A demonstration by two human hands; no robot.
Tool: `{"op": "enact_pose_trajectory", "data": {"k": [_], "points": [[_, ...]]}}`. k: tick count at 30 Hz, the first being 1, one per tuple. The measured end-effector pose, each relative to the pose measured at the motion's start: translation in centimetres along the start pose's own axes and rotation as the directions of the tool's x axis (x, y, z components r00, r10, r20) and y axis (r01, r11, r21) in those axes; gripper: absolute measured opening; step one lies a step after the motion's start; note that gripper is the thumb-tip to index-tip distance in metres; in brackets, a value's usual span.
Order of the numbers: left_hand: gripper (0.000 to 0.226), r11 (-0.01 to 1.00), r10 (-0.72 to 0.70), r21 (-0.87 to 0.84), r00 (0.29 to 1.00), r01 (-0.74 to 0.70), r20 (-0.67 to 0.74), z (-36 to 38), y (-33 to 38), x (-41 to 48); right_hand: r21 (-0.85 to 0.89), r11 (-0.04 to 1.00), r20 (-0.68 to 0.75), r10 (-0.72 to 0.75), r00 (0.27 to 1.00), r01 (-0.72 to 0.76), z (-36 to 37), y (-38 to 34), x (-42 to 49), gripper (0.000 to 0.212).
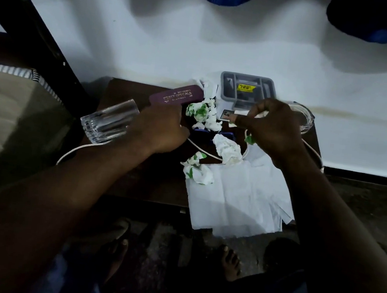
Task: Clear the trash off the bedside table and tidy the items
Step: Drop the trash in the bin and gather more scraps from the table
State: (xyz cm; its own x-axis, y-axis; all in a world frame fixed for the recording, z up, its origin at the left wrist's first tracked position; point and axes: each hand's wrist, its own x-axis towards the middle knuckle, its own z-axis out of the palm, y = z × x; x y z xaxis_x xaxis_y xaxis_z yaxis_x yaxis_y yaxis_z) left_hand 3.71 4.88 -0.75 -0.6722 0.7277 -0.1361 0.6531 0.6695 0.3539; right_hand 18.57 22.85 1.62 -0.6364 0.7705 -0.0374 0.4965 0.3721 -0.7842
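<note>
Tissues (204, 113), light, soft and crushable, are lying crumpled mid-frame on the table (133, 182), probably asking only a loose pinch anywhere, while the right hand (273, 132) is holding a green-white scrap (250, 139) in a narrow grip and the left hand (162, 130) is curling beside them, its grip impossible to tell.

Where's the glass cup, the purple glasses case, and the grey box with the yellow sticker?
glass cup (108, 120): head view, middle of its side.
purple glasses case (177, 96): head view, on the gold lettering.
grey box (222, 83): head view, its left rim.
</note>
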Motion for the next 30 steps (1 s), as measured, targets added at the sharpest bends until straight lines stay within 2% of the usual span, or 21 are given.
{"op": "enact_pose_trajectory", "data": {"k": [2, 3, 6, 7, 8, 11, 14, 17, 21, 24, 30], "points": [[0.007, 0.988, 0.0, -0.153, 0.999, -0.008, -0.048, -1.2, 0.4, 0.2, -0.042, 0.999, -0.038, -0.02, 0.999, 0.019, 0.0, 0.3, 0.1, 0.03], [0.006, 0.985, 0.027, -0.17, 0.997, -0.038, -0.066, -1.6, 0.6, 0.2, -0.059, 0.998, -0.061, -0.031, 0.998, 0.027, 0.0, 0.4, 0.3, 0.026], [0.023, 0.986, 0.132, -0.111, 0.991, -0.127, 0.035, -1.8, 1.2, -0.2, -0.119, 0.993, -0.092, -0.024, 0.995, 0.013, 0.1, 0.8, 0.8, 0.011], [0.027, 0.987, 0.139, -0.086, 0.987, -0.132, 0.082, -1.5, 1.3, -0.3, -0.124, 0.992, -0.093, -0.004, 0.996, -0.008, 0.1, 1.0, 0.9, 0.013], [0.029, 0.99, 0.14, -0.05, 0.984, -0.136, 0.108, -1.1, 1.4, -0.5, -0.113, 0.993, -0.083, 0.033, 0.996, -0.042, 0.0, 1.1, 1.1, 0.018], [0.021, 0.985, 0.151, 0.06, 0.981, -0.159, 0.126, 0.6, 0.9, -0.6, -0.099, 0.992, 0.011, 0.076, 0.997, -0.074, 0.0, 1.2, 0.9, 0.01], [0.029, 0.99, 0.097, 0.087, 0.986, -0.11, 0.137, 2.2, 0.4, -0.6, -0.108, 0.993, 0.084, 0.048, 0.995, -0.039, 0.2, 1.0, 0.6, 0.025], [0.046, 1.0, 0.019, 0.017, 0.987, -0.022, 0.162, 3.4, 0.1, -0.1, -0.057, 0.998, 0.132, 0.048, 0.99, -0.04, 0.4, 0.8, 0.4, 0.03], [0.06, 0.994, -0.054, -0.083, 0.977, 0.073, 0.206, 4.4, 0.3, 0.3, -0.099, 0.995, 0.125, 0.014, 0.992, -0.002, 0.5, 0.5, 0.3, 0.027], [0.059, 0.988, -0.063, -0.122, 0.97, 0.094, 0.236, 5.1, 0.9, 0.3, -0.105, 0.994, 0.128, 0.006, 0.992, 0.007, 0.5, 0.4, 0.1, 0.024], [0.038, 0.991, -0.048, -0.116, 0.989, 0.065, 0.14, 4.4, 1.7, 0.4, -0.112, 0.993, 0.111, -0.011, 0.994, 0.023, 0.2, 0.3, -0.2, 0.016]]}}
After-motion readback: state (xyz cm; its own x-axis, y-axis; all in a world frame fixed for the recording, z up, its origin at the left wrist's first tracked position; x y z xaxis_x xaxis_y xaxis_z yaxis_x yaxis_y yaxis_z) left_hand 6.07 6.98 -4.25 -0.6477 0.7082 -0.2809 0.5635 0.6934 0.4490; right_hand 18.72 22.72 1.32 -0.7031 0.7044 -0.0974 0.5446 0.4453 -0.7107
